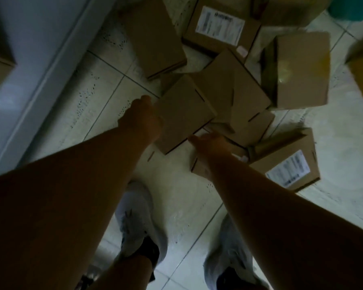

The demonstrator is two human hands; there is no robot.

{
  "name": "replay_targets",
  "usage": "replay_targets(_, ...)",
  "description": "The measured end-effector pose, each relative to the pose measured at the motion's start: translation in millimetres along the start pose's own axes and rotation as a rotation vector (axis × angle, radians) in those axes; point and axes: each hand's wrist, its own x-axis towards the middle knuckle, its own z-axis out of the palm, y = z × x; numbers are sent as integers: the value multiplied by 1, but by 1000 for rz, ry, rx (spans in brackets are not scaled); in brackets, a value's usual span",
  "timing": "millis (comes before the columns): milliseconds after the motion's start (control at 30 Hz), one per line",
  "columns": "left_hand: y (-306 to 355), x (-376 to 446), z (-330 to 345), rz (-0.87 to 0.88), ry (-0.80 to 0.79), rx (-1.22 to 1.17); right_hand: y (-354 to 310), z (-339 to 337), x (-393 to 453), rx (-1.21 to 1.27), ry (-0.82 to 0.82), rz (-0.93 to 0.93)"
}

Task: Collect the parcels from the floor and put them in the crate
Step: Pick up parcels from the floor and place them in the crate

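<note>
Where grips (144,118) flank (closely): parcel (182,114)

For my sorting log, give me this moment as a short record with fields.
surface: pale tiled floor
parcels: brown cardboard boxes scattered, some overlapping
labelled: box with white label, lower right
left hand: at left edge of plain flat box
right hand: on small box below it
grip: unclear, blurred
crate: not visible

The parcels (182,114) are all plain matt brown cardboard, and a couple have white paper labels (219,23) stuck on. One box (296,70) has shiny clear tape across it. The floor (333,147) is pale glossy tile with thin dark speckles. My sneakers (138,216) look like light grey cloth.
</note>
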Motion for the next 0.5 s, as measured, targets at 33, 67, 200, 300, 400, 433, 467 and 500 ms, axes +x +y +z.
replay_targets(33,-1,17,5,-32,-52,-18,-1,3,12,16,-7,15)
replay_targets(67,0,30,10,-59,-109,-47,-1,7,22,62,-11,29)
replay_targets(200,4,49,17,-110,-162,-92,-13,22,41,375,-4,136)
replay_targets(300,5,26,2,-70,-48,-143,-23,17,26,506,32,220)
replay_targets(400,13,-19,-35,-68,41,-292,-34,4,-15,588,95,186)
replay_targets(433,18,-37,-49,-76,18,-353,-37,-3,-33,611,89,190)
replay_targets(467,25,-59,-63,-82,-48,-430,-42,-12,-55,640,45,199)
replay_targets(500,31,-82,-76,-93,-150,-534,-47,-20,-77,685,-30,192)
